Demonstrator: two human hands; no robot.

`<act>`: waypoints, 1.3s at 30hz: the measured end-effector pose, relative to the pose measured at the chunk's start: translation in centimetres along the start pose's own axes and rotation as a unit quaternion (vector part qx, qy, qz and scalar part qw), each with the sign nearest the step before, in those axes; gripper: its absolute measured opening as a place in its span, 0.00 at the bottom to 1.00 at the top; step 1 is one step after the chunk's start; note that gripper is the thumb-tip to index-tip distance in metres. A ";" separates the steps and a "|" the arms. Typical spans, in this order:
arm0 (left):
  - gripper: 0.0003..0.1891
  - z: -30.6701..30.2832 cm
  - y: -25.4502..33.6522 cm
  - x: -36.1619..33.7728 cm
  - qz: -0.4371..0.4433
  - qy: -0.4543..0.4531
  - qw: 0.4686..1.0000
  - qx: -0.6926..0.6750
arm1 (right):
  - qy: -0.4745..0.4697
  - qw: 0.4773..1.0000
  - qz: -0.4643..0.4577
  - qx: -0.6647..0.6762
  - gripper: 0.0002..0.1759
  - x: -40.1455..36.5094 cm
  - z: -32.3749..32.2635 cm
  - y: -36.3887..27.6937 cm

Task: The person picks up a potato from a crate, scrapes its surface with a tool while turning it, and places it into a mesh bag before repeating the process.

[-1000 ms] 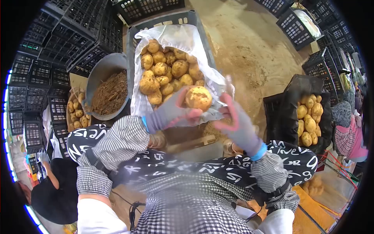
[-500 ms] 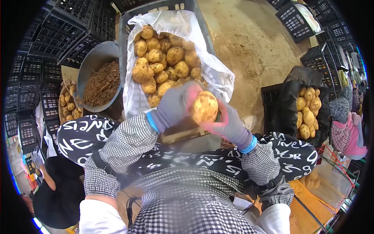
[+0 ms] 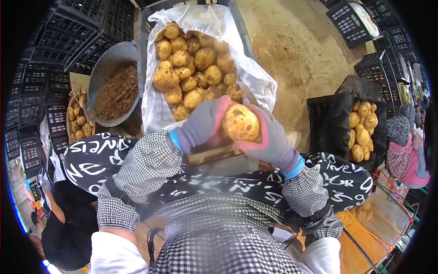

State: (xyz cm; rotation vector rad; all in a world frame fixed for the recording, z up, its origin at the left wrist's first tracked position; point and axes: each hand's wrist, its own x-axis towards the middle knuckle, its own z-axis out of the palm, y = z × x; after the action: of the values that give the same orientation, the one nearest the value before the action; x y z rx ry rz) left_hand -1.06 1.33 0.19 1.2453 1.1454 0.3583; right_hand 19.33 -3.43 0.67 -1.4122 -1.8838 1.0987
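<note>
Between your two gloved hands sits a large potato (image 3: pixel 240 122), dirt-flecked and with a brown patch on its upper side, held above your lap just in front of the near edge of the white-lined crate (image 3: pixel 255 77). Your left hand (image 3: pixel 203 123) wraps it from the left with the pink-tipped thumb up against it. Your right hand (image 3: pixel 269 139) cups it from below and the right, fingers closed on it. Beyond them, the crate is heaped with potatoes (image 3: pixel 191 68). Just to its left a metal basin (image 3: pixel 102 73) holds brown soil and debris, and a small basket (image 3: pixel 77 121) of little potatoes lies further left. Well off to your right, a black-lined crate (image 3: pixel 337 114) holds more potatoes, with another person's sleeve (image 3: pixel 404 162) beside it.
</note>
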 end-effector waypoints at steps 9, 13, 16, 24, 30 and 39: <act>0.24 2.3 -5.0 2.2 0.251 0.037 0.967 0.019 | -0.043 0.998 0.018 0.038 0.34 -0.2 -0.5 3.4; 0.23 1.4 0.1 -0.2 -0.074 -0.053 0.958 -0.273 | 0.007 0.996 0.051 0.070 0.34 0.0 -0.4 1.3; 0.23 1.0 -0.1 -0.3 -0.032 -0.027 0.980 -0.193 | -0.011 0.998 0.013 0.053 0.38 -0.2 -0.2 -0.1; 0.29 0.4 -3.3 1.2 0.196 0.005 0.980 -0.020 | 0.077 0.994 -0.025 0.068 0.41 -0.1 -0.2 0.8; 0.42 1.9 -1.7 -0.4 0.154 0.046 0.986 0.043 | 0.064 0.998 0.011 0.017 0.42 -0.5 0.9 1.2; 0.36 0.1 -0.3 -0.2 -0.030 -0.094 0.967 -0.236 | 0.060 0.981 -0.131 -0.129 0.44 -0.2 0.1 2.1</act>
State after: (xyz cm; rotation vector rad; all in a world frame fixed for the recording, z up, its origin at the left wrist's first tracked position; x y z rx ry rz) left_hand -1.14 1.02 0.04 0.8043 0.8655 0.4285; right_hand 20.37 -3.43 -1.12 -1.2838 -2.1064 0.6476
